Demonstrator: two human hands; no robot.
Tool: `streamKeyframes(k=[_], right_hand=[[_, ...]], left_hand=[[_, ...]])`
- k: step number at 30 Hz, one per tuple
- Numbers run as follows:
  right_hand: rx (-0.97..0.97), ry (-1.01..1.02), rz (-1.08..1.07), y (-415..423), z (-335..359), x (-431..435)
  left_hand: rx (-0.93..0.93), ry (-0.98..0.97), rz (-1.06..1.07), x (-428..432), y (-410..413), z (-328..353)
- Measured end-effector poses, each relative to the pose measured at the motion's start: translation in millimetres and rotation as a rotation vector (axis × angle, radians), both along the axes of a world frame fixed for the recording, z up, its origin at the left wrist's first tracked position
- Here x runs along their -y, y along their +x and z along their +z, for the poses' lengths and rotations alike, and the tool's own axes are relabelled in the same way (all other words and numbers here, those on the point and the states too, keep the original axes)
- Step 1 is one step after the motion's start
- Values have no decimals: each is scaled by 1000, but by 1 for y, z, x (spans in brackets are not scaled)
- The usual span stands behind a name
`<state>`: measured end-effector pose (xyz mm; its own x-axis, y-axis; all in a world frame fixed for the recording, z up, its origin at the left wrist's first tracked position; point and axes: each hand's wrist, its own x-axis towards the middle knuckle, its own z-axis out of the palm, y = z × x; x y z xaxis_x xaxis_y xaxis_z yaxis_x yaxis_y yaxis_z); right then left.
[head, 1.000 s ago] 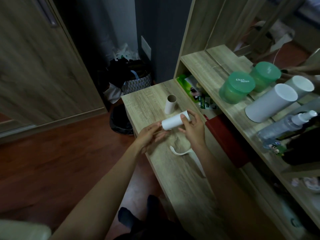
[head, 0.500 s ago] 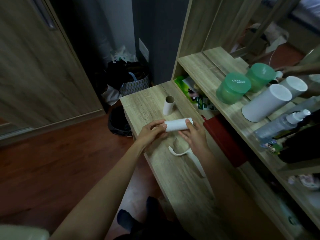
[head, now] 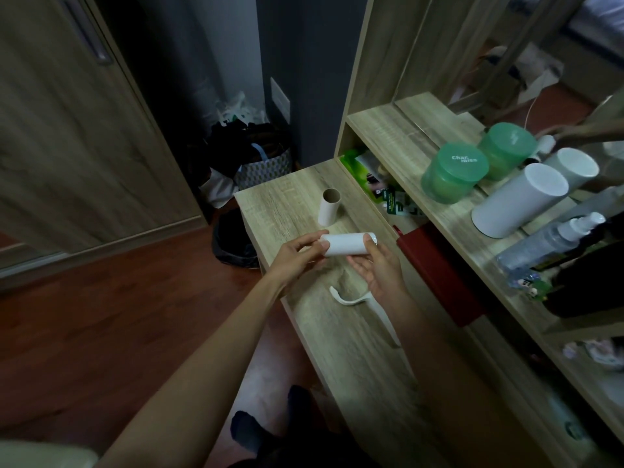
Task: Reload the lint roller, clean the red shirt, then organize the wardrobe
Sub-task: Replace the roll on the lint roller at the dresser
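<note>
A white lint roll refill (head: 346, 244) lies level between both hands above the wooden desk (head: 290, 201). My left hand (head: 297, 256) pinches its left end with thumb and fingers. My right hand (head: 380, 265) cups its right end, fingertip on the end face. Below the hands, the white lint roller handle (head: 363, 307) lies on the desk, bare of any roll. An empty cardboard core (head: 329, 206) stands upright behind the refill. No red shirt is in view.
A red box (head: 439, 275) sits in the cubby right of the desk. The shelf (head: 398, 143) above carries a green jar (head: 454, 172), a white canister (head: 520, 201) and a spray bottle (head: 553, 241). A black bin (head: 233, 246) and bags stand on the floor left of the desk, by the wardrobe door (head: 67, 130).
The refill has turned from tilted to level. My left hand has closed on its left end, and my right hand has shifted to the right end.
</note>
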<state>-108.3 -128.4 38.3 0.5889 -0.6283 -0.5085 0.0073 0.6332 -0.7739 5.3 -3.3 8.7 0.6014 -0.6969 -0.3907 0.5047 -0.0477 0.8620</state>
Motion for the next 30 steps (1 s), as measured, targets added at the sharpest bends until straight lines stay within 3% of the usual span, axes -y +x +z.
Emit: streamKeyframes(k=[30], right_hand=[[-9, -9, 44, 1, 1, 5]], left_hand=[[-5, 12, -68, -3, 9, 4]])
